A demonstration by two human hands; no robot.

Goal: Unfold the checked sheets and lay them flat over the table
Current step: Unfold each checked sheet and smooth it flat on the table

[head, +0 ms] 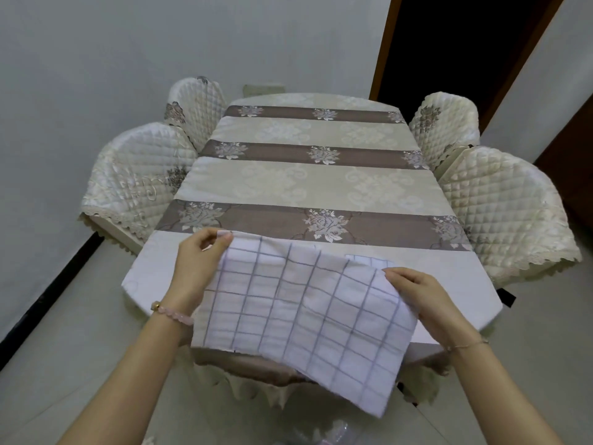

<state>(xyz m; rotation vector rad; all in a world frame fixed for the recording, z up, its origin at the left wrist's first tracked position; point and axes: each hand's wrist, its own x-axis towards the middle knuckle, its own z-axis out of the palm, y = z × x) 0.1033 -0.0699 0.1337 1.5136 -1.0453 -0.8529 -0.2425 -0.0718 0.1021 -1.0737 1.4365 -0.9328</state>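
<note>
A white sheet with grey checks (pixel 298 313) hangs in the air over the near end of the table (pixel 321 184), its lower edge drooping past the table's front edge. My left hand (pixel 199 264) pinches the sheet's top left corner. At the top right corner my right hand (pixel 417 290) pinches it too. A small piece of another checked sheet (pixel 369 260) peeks out on the table behind the held one; most of it is hidden.
The table wears a cream cloth with brown floral bands. Quilted covered chairs stand at both sides: two on the left (pixel 141 181) and two on the right (pixel 507 200). A dark doorway (pixel 465 43) opens at the back right. The floor is pale tile.
</note>
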